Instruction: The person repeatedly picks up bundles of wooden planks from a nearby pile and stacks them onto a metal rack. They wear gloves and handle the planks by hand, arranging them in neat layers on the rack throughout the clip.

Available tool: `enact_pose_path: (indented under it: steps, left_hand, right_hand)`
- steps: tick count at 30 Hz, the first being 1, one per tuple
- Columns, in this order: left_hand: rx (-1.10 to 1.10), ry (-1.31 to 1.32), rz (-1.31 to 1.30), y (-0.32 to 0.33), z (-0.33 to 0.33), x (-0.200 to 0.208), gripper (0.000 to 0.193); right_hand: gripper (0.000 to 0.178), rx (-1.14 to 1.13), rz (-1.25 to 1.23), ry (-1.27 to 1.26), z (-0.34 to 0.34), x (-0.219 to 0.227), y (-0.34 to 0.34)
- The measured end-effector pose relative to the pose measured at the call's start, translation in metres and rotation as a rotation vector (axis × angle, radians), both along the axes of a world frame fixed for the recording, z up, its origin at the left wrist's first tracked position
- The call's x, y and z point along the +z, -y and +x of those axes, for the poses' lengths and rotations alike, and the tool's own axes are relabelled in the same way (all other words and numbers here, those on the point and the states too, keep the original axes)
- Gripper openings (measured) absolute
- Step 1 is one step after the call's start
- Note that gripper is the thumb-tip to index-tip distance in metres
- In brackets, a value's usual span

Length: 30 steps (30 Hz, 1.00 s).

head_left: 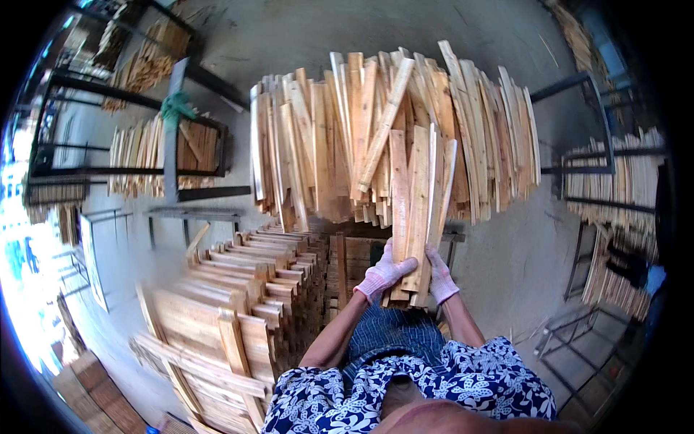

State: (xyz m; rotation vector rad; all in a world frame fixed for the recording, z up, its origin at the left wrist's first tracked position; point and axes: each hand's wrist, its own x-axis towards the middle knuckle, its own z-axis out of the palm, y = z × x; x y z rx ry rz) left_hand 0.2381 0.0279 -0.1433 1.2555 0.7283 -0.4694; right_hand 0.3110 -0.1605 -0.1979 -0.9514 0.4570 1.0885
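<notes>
Both gloved hands clasp a bundle of wooden slats [416,210] from below: the left hand [385,273] has its fingers wrapped around the bundle's lower left edge, the right hand [439,275] grips its right edge. Beyond stands a large heap of slats [325,145]; stacked boards [246,289] lie lower left.

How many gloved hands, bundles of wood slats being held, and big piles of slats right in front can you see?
Gloved hands: 2, the left hand and the right hand
Held bundle of slats: 1, gripped by both hands
Big pile of slats straight ahead: 1
Stacked boards at lower left: 1 stack
Total: 5
</notes>
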Motion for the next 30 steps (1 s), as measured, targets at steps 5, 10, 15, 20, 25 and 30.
enact_pose_path:
  steps: [5, 10, 15, 20, 25, 30]
  left_hand:
    - [-0.003, 0.067, 0.055, 0.001, -0.032, 0.061, 0.102]
    - [0.108, 0.130, 0.197, 0.002, -0.083, 0.082, 0.112]
    - [0.234, 0.104, 0.304, -0.012, -0.151, 0.134, 0.122]
    - [0.519, 0.226, 0.481, 0.005, -0.276, 0.202, 0.122]
    - [1.014, 0.573, 0.540, 0.047, -0.409, 0.232, 0.125]
    - [1.410, 0.673, 0.442, 0.081, -0.537, 0.218, 0.119]
  right_hand:
    - [0.075, 0.036, 0.107, 0.008, -0.029, 0.066, -0.003]
    - [0.075, 0.098, 0.034, 0.038, -0.061, 0.094, -0.014]
    - [0.067, 0.356, 0.172, 0.335, -0.084, 0.132, -0.044]
    - [0.075, 0.629, 0.081, 0.600, -0.166, 0.216, -0.085]
    - [0.074, 0.884, 0.370, 0.658, -0.279, 0.259, -0.124]
    - [0.067, 1.126, 0.526, 0.594, -0.418, 0.260, -0.159]
